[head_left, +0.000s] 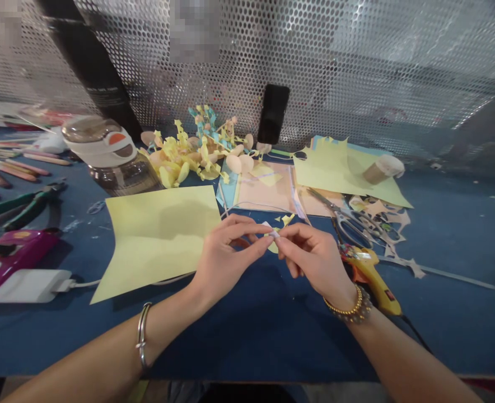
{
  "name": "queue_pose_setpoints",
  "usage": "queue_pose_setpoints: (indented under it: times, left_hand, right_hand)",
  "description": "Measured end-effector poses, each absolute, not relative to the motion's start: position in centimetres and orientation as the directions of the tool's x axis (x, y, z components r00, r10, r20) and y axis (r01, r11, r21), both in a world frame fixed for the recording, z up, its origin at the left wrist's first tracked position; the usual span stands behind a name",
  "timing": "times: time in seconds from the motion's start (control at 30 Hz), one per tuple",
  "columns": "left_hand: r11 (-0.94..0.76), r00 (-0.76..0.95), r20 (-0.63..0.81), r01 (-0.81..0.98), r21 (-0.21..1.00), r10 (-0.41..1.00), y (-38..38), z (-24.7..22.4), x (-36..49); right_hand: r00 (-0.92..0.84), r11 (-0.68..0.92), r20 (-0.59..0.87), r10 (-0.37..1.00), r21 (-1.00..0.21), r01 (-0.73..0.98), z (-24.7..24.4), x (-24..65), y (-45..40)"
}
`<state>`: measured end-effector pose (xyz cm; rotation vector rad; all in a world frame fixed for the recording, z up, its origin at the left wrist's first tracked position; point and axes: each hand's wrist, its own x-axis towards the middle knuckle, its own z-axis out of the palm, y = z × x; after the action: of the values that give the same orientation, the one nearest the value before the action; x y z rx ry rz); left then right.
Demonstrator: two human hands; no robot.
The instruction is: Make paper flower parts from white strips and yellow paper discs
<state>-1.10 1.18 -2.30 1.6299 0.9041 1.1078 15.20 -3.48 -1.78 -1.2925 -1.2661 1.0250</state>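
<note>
Several colored pencils (18, 169) lie far left of the curled yellow sheet (163, 232), with green-handled pliers (27, 202) nearer it. Below the pliers, a magenta power strip (29, 252) and a white charger (33, 285) crowd the left side; the charger's cable runs toward the sheet. Just behind the sheet stands a clear bottle (115, 157), blocking that way back. The left hand (224, 254) is at the sheet's right edge, its thumb and index fingers pinched on a small white paper piece (275, 233). Right of the sheet, the right hand (312, 252) holds the same piece between closed fingers.

Behind and right of the sheet are paper cutouts (201, 154), peach paper (260, 193) and a phone (273, 115) leaning on a perforated metal screen (239, 61), which bounds the back. Farther right of the sheet come another yellow sheet (329, 162) with a small container (384, 169) on it, scissors (350, 223), paper scraps (388, 215) and a yellow glue gun (371, 274) close beside the right wrist. The widest open stretch of blue desk (453, 324) is far right of the sheet; the desk's near edge runs below it, under both forearms.
</note>
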Motion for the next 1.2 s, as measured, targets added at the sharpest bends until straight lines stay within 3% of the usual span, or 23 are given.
queue_pose_setpoints:
  times: [0.17,0.37,0.7,0.93,1.2]
  left_hand:
    - [-0.071,0.383,0.081,-0.042,0.997,0.92,1.59,-2.26,-0.96]
    - [0.221,0.453,-0.132,-0.151,0.963,0.881,1.63,-1.9,-0.8]
    - [0.322,0.491,-0.198,-0.181,0.929,0.849,1.73,-1.74,-0.9]
    - [0.267,0.464,-0.166,-0.161,0.95,0.87,1.71,-1.91,-0.88]
    - [0.282,0.552,-0.118,-0.223,0.933,0.826,1.88,-2.2,-0.97]
  right_hand:
    - [0.077,0.078,0.092,0.993,-0.983,0.165,-1.89,15.21,-3.57]
    - [0.079,0.097,0.118,0.99,-0.966,0.238,-1.69,15.1,-3.77]
    - [0.134,0.088,0.123,0.983,-0.967,0.241,-1.57,15.01,-3.63]
    - [0.095,0.121,0.153,0.984,-0.953,0.278,-1.55,14.91,-3.51]
    - [0.07,0.034,0.046,0.996,-0.987,0.156,-1.55,15.24,-3.56]
